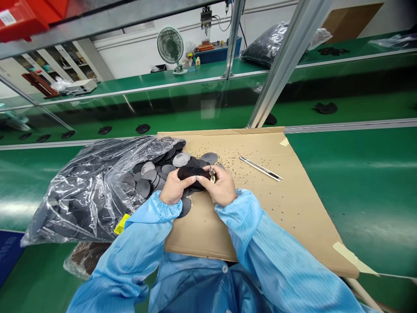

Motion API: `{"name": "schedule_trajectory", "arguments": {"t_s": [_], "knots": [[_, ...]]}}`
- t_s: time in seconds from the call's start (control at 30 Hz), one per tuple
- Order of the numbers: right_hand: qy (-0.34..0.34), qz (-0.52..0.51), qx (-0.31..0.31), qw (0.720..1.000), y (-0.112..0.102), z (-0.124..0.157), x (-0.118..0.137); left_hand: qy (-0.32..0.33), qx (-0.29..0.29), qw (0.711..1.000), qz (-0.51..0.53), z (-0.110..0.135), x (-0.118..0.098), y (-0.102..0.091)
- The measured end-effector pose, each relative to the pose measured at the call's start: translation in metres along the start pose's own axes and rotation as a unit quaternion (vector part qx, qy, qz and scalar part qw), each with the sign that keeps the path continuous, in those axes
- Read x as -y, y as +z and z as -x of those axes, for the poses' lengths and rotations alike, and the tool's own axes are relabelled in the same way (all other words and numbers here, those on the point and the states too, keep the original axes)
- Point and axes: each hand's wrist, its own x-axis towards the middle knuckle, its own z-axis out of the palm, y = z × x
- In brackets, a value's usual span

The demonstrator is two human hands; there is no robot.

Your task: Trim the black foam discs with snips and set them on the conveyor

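My left hand (173, 188) and my right hand (221, 186) meet over a flat cardboard sheet (260, 204). Together they hold a round black disc (192, 173) by its edges. The right hand also pinches a small metal tool (212, 174) against the disc's right rim. Both hands are closed around what they hold. Just behind them lies a heap of several similar black and grey discs (156, 174) spilling from a clear plastic bag (91, 187). Blue sleeves cover both arms.
A thin metal blade or knife (260, 168) lies on the cardboard to the right, among small black specks. A green conveyor belt (358, 104) with loose black discs runs behind. A diagonal metal post (280, 65) rises ahead. A fan (170, 45) stands at the back.
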Motion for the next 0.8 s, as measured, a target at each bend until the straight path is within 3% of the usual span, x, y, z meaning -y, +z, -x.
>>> {"name": "schedule_trajectory", "arguments": {"t_s": [0.13,0.33,0.53,0.7,0.8], "knots": [[0.006,-0.032,0.001,0.999,-0.002,-0.002,0.003,0.008,0.014,1.0,-0.019,0.0,0.002,0.0],[0.028,-0.058,-0.003,0.998,-0.002,-0.003,0.009,0.019,-0.03,0.999,-0.027,-0.001,0.003,0.001],[0.017,-0.031,-0.008,0.999,0.001,-0.004,0.004,0.015,-0.035,0.999,-0.004,-0.003,0.001,0.002],[-0.106,-0.055,0.027,0.992,0.002,-0.002,0.001,-0.099,-0.021,0.992,0.073,-0.007,-0.007,-0.002],[-0.186,-0.007,0.02,0.982,0.002,0.0,0.001,-0.146,0.004,0.985,0.095,-0.007,-0.012,-0.004]]}}
